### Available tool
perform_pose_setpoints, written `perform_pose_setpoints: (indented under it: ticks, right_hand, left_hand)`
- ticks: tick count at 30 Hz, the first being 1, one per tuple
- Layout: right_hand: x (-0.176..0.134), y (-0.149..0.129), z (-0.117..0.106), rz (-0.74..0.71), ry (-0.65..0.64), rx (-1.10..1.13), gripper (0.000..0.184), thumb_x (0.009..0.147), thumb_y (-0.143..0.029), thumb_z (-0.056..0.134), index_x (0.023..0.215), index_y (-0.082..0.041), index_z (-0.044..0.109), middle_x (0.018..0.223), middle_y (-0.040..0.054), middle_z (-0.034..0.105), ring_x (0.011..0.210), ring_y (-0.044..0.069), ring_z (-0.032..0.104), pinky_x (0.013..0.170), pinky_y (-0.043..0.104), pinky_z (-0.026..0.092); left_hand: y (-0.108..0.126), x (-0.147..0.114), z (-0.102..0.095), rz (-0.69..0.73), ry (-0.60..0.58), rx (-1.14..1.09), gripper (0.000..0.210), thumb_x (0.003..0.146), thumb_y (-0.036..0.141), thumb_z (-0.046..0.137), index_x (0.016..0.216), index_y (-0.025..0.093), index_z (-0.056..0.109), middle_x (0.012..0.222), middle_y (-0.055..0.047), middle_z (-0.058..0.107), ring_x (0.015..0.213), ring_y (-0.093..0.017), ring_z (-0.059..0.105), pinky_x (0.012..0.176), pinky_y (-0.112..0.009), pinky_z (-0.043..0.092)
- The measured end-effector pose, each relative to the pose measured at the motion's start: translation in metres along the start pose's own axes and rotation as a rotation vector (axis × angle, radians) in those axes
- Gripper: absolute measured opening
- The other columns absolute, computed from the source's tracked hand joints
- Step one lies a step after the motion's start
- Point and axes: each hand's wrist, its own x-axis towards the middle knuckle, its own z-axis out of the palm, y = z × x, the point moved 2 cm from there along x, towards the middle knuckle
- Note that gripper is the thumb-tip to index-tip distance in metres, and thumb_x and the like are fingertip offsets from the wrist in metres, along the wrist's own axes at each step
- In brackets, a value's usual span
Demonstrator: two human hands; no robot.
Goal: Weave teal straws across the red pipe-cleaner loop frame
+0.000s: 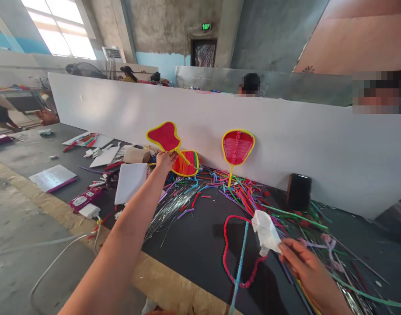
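Head cam: left hand (166, 160)'s pinching a yellow-edged fan (164, 135) near its base, in front of the white board (200, 113). Right hand (307, 264)'s pinching a tissue (264, 229), which overlaps the red loop (225, 245) on the table (193, 238); can't tell if they touch.

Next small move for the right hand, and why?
Probably shift the crumpled white tissue-like sheet clear of the fuzzy red bent-stem loop. The right hand pinches the sheet, which hides part of the loop's outline from this view. The left hand is at the yellow-edged red fan, so the right seems better placed.
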Motion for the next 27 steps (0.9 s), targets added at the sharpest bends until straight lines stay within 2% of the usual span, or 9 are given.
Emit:
perform_pose_setpoints:
  ticks: [4,8,12,16,19,22,25,27]
  right_hand:
    - [-0.007,0.002,0.002,-0.008,-0.029,-0.046,0.036,0.073,-0.058,0.057,0.08,-0.023,0.059,0.065,-0.0012,0.054,0.048,0.011,0.042,0.042,0.022,0.031]
    - [-0.007,-0.001,0.006,0.001,-0.048,-0.09,0.038,0.075,-0.059,0.055,0.083,-0.022,0.059,0.063,-0.0016,0.052,0.046,0.01,0.039,0.042,0.022,0.03]
    - [-0.004,-0.017,0.013,-0.042,-0.088,-0.121,0.038,0.077,-0.058,0.055,0.086,-0.02,0.059,0.065,-0.0015,0.053,0.05,0.011,0.042,0.045,0.021,0.032]
    - [0.001,-0.044,0.028,-0.131,-0.147,-0.185,0.036,0.08,-0.054,0.053,0.081,-0.019,0.059,0.063,-0.0013,0.054,0.054,0.012,0.047,0.049,0.022,0.036]
    - [0.009,-0.058,0.043,-0.198,-0.23,-0.279,0.036,0.083,-0.053,0.049,0.086,-0.019,0.061,0.065,-0.0006,0.058,0.06,0.014,0.052,0.055,0.024,0.041]
    - [0.021,-0.065,0.053,-0.242,-0.249,-0.456,0.038,0.081,-0.051,0.051,0.099,-0.02,0.062,0.07,0.0009,0.062,0.065,0.017,0.056,0.061,0.027,0.043]
    - [0.032,-0.079,0.053,-0.343,-0.142,-0.553,0.034,0.082,-0.049,0.05,0.096,-0.021,0.064,0.078,0.003,0.064,0.07,0.018,0.058,0.064,0.028,0.044]
    - [0.036,-0.094,0.049,-0.442,-0.037,-0.487,0.033,0.084,-0.049,0.048,0.09,-0.02,0.064,0.076,0.0031,0.063,0.067,0.016,0.056,0.06,0.026,0.043]
  left_hand:
    - [-0.016,0.017,0.015,-0.062,0.008,-0.01,0.028,0.089,0.031,0.052,0.112,0.015,0.054,0.108,-0.007,0.06,0.089,-0.017,0.061,0.076,-0.035,0.053]
    - [-0.032,0.022,0.016,-0.14,-0.032,0.054,0.034,0.088,0.033,0.054,0.118,0.016,0.052,0.117,-0.009,0.056,0.098,-0.021,0.058,0.082,-0.041,0.051]
    - [-0.035,0.016,0.003,-0.244,-0.172,0.188,0.034,0.088,0.033,0.054,0.117,0.015,0.053,0.115,-0.009,0.057,0.096,-0.02,0.059,0.08,-0.04,0.052]
    - [-0.024,0.002,-0.012,-0.269,-0.318,0.362,0.025,0.091,0.028,0.049,0.106,0.01,0.056,0.098,-0.01,0.063,0.083,-0.017,0.063,0.073,-0.033,0.054]
    - [-0.014,-0.017,-0.015,-0.212,-0.424,0.516,0.019,0.09,0.022,0.046,0.099,0.008,0.057,0.084,-0.012,0.067,0.076,-0.017,0.066,0.07,-0.03,0.053]
    - [-0.007,-0.042,-0.015,-0.091,-0.526,0.696,0.024,0.087,0.026,0.048,0.107,0.013,0.055,0.088,-0.008,0.069,0.079,-0.017,0.067,0.071,-0.028,0.053]
    - [-0.003,-0.069,-0.023,0.062,-0.568,0.947,0.032,0.082,0.029,0.054,0.112,0.017,0.055,0.092,-0.005,0.069,0.086,-0.019,0.066,0.074,-0.028,0.05]
    - [-0.002,-0.085,-0.036,0.165,-0.562,1.137,0.03,0.079,0.03,0.057,0.107,0.018,0.059,0.094,-0.004,0.069,0.093,-0.023,0.063,0.08,-0.029,0.047]
